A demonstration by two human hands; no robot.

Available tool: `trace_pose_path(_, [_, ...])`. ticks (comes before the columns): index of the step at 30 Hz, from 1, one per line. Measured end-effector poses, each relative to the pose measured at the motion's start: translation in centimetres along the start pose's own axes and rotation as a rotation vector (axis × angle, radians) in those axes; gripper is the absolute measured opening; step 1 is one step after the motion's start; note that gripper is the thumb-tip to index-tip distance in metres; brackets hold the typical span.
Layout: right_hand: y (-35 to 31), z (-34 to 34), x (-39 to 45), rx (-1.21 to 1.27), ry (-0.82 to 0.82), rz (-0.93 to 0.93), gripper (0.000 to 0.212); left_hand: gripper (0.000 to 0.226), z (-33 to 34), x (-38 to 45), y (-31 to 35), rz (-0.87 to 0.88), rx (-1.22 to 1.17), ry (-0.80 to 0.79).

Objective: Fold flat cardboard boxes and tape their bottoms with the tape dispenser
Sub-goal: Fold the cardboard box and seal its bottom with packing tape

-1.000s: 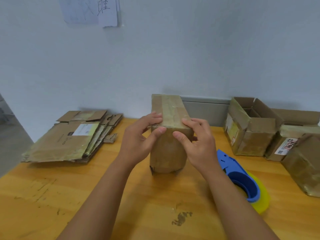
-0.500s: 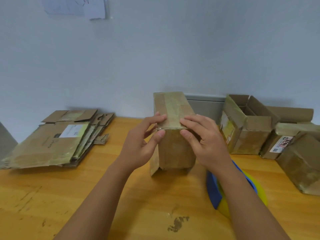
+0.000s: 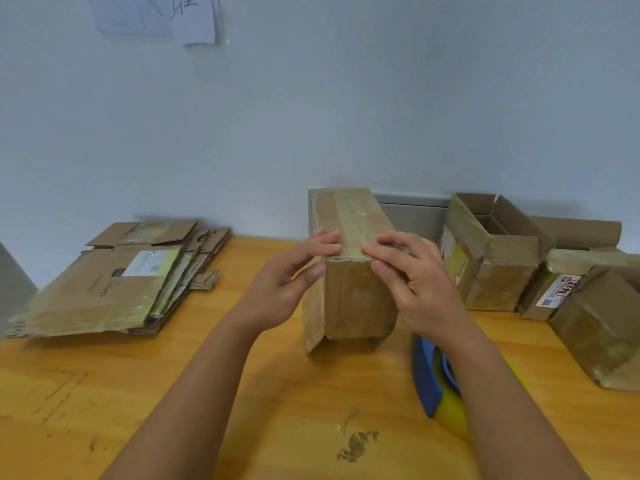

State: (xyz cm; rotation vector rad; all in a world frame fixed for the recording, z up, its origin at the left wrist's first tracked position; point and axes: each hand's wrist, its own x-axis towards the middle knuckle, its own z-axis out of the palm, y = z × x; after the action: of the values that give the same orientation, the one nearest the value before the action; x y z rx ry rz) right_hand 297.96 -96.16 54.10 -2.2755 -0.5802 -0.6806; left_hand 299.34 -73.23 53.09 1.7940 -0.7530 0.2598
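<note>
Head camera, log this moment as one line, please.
stage: pressing tape | left hand and right hand: on upright brown cardboard box | blue and yellow tape dispenser: on wooden table

Wooden table [image 3: 104, 393] is carrying: upright taped box [image 3: 349, 299] at centre; flattened cardboard stack [image 3: 114, 282] lying to its left; tape dispenser [image 3: 433, 379] and folded boxes [image 3: 491, 258] sitting to its right.

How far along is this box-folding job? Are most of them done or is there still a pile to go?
Done: several folded boxes stand at the right of the table. In hand: one upright box with tape along its upturned face; the left hand and right hand touch its near top edge. The tape dispenser lies beside it. Left: a stack of flat boxes at the left.
</note>
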Motion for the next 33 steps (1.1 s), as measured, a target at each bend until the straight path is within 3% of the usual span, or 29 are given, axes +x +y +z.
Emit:
trace_pose_path(4, [0.0,0.3,0.0,0.003,0.035,0.012,0.038,0.033,1.0,0.1,0.2,0.024,0.018,0.107])
trace_pose_path(10, [-0.3,0.8,0.0,-0.005,0.176,0.049,0.029,0.033,3.5,0.5,1.2,-0.064,0.112,0.549])
trace_pose_path(13, [-0.7,1.1,0.0,-0.054,0.237,0.042,0.027,0.021,5.3,0.3,1.7,-0.043,0.171,0.632])
trace_pose_path(17, [-0.5,0.9,-0.2,-0.082,0.220,0.043,0.026,0.036,6.8,-0.3,1.5,0.088,0.373,0.620])
trace_pose_path(20, [-0.6,0.7,-0.3,-0.089,0.172,0.041,0.026,0.049,6.5,-0.4,1.7,0.088,0.446,0.565])
trace_pose_path(23, [-0.9,0.5,-0.3,-0.084,0.124,0.022,0.027,0.035,5.5,-0.3,1.8,0.153,0.605,0.513])
trace_pose_path(26, [-1.0,0.3,-0.2,-0.042,0.055,0.012,0.032,0.023,4.5,0.0,1.9,0.141,0.596,0.523])
trace_pose_path(33, [-1.2,0.5,-0.2,-0.014,0.053,-0.021,0.031,0.024,3.6,0.3,2.1,0.174,0.696,0.385])
